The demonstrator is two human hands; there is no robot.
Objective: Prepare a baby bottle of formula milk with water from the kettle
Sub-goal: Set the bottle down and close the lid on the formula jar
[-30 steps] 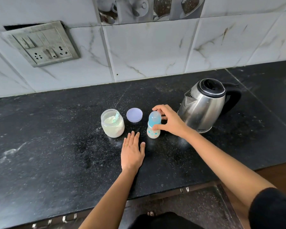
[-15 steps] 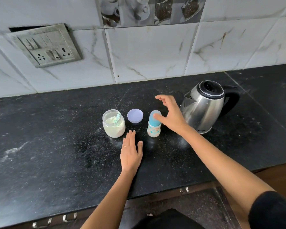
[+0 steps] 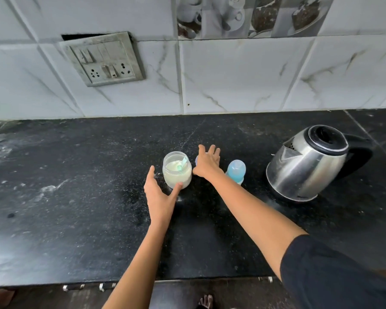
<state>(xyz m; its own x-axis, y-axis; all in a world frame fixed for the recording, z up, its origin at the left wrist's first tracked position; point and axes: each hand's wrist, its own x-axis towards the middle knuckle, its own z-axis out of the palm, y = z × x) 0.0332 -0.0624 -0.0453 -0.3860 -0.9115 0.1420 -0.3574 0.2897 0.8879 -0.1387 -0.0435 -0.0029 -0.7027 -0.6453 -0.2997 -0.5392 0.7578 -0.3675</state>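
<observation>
Left hand spread, cupping jar base, likely to steady it. Right hand spread over lid just right of jar, likely to recap. Bottle capped, further right; kettle beyond, untouched.

Left hand spread open; right hand reaching, fingers splayed.
</observation>
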